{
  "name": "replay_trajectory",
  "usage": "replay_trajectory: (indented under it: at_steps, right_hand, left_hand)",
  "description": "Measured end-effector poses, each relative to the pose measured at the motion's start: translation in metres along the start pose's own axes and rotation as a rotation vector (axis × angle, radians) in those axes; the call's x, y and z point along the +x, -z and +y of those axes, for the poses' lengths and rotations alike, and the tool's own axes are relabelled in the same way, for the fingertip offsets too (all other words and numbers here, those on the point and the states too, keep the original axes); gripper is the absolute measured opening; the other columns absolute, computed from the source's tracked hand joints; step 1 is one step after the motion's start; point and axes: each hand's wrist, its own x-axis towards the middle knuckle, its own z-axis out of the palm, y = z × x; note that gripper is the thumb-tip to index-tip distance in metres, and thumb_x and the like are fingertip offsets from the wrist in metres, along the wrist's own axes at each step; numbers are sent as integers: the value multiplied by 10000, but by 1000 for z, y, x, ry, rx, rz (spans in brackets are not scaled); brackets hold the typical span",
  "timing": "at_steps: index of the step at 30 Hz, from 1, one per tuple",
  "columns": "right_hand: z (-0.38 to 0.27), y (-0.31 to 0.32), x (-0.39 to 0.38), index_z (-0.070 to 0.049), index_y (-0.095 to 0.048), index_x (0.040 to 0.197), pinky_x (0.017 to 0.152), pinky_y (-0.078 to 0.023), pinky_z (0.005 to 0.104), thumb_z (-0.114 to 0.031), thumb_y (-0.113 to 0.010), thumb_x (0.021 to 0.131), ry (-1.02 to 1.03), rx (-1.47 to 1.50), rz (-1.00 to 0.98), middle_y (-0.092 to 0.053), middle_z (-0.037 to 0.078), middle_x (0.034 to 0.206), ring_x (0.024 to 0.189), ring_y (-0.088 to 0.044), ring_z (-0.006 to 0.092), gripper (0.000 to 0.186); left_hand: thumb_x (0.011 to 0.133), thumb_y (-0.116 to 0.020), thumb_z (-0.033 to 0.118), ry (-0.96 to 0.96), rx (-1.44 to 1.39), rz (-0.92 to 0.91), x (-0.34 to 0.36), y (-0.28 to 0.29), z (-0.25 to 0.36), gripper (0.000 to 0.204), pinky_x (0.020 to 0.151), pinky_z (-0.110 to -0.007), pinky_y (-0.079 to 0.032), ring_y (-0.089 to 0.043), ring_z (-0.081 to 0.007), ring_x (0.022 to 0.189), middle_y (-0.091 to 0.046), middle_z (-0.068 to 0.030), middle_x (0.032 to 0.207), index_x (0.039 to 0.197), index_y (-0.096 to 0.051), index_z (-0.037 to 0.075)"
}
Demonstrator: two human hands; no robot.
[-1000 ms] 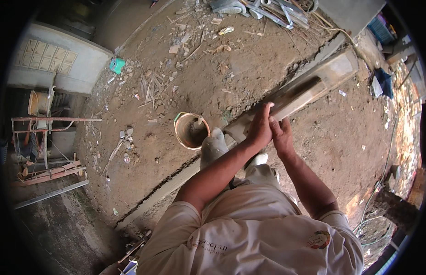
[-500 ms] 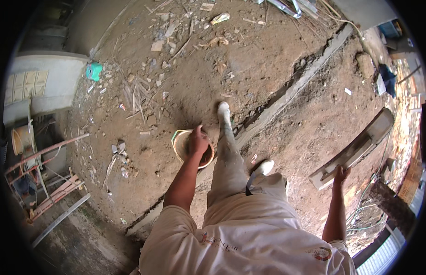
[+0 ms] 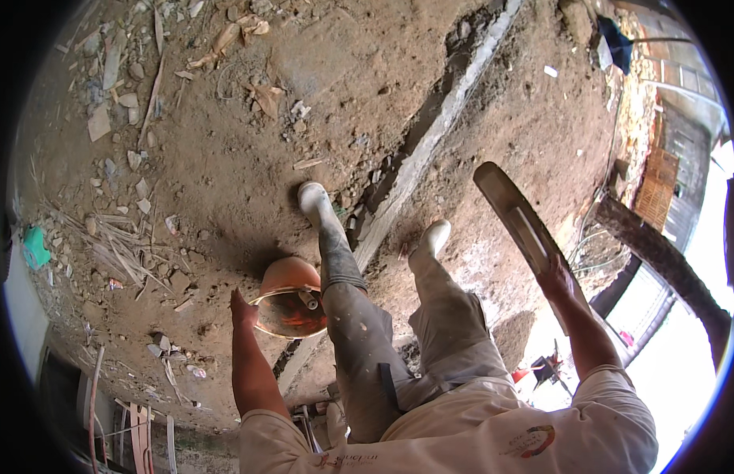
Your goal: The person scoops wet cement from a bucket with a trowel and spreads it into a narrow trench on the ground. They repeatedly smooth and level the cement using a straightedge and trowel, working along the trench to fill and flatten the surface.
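My left hand (image 3: 244,308) is at the left rim of an orange bucket (image 3: 291,273) and appears to grip its edge or pale handle. The bucket leans with its mouth toward me, beside my left leg. Inside lies a tool with a rounded grip (image 3: 307,299); the rest of it is hard to make out. In my right hand (image 3: 554,278) is a long plastering float (image 3: 501,189), held by its back handle, the board pointing forward over the ground to the right of my legs.
A narrow concrete strip (image 3: 430,142) with a rough trench edge runs diagonally past my boots. Stones, wood splinters (image 3: 114,245) and scraps litter the dirt at left, near a green plastic container (image 3: 36,247). At right are a dark beam (image 3: 659,265) and a thin hose (image 3: 596,241).
My left hand has gone from over the bucket's mouth to its left rim, and the bucket now tilts toward me. My right foot has come forward. The float points more straight ahead.
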Motion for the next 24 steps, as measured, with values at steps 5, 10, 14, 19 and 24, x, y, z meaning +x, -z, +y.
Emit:
replay_trajectory:
  at_steps: [5,10,14,19,24]
  right_hand:
    - [-16,-35,21,-38,-275,1427,915,-469,527,-369,-584,821,-26,48,-101,-588,307,1184,1063,-586,471,756]
    - [2,-75,64,-13,-264,1414,930,-459,545,-365,-574,847,130,206,-70,-576,345,1159,1062,-570,501,736]
    - [30,-105,97,0,-259,1411,903,-465,569,-366,-577,861,61,358,-42,-564,351,1159,1058,-561,516,733]
    - [63,-92,94,-112,-384,1272,833,-464,573,-309,-609,810,64,521,-33,-607,313,1065,991,-589,517,550]
    - [122,-122,101,-106,-399,1275,817,-478,559,-317,-622,797,18,569,-67,-626,298,1022,965,-606,505,567]
  left_hand:
    - [817,-732,182,-38,82,-122,1,-10,-7,619,1053,-444,-426,-490,-384,1260,-481,-225,1399,1360,-470,43]
    - [856,-707,231,-120,-60,120,-57,-6,-18,240,745,-460,-509,-666,-374,838,-671,-198,858,943,-640,18]
    - [882,-673,262,-257,-23,-13,-124,-9,19,325,632,-456,-453,-563,-387,645,-594,-225,710,717,-594,-7]
    - [893,-612,214,-187,-172,296,-187,38,129,304,599,-459,-428,-511,-353,553,-555,-234,654,742,-580,-48]
    - [909,-594,224,-229,-201,405,-207,80,221,353,580,-424,-419,-501,-259,538,-512,-160,583,712,-539,-64]
